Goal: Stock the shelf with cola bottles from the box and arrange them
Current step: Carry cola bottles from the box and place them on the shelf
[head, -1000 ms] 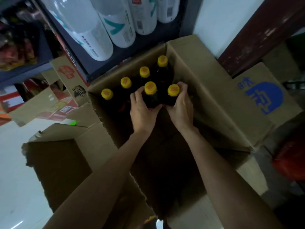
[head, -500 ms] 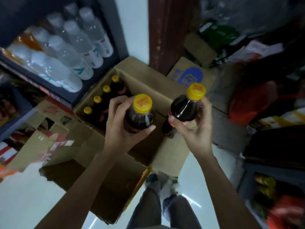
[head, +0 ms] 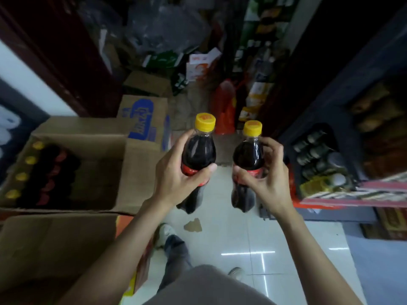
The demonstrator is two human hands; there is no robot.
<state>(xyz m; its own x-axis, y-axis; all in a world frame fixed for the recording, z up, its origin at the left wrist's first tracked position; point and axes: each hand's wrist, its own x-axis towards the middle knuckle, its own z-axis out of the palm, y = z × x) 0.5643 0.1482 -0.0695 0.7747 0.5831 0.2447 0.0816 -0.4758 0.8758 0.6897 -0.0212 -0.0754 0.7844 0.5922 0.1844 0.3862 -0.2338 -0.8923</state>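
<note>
I hold two cola bottles upright over the tiled floor, both dark with yellow caps and red labels. My left hand grips the left bottle round its middle. The right bottle is held at the label by my right hand. At the left stands the open cardboard box, with several more yellow-capped cola bottles in a row along its far side. A dark shelf rises at the right, with small dark bottles lying on a low level.
A second open cardboard box lies at the lower left. A box with blue print sits behind the cola box. Red bags, cartons and plastic crowd the aisle ahead. My legs and shoes stand on the white tiles.
Both hands lifted a bottle each out of the box and carried them to the right. My view turned from the box toward the aisle and the shelf at the right.
</note>
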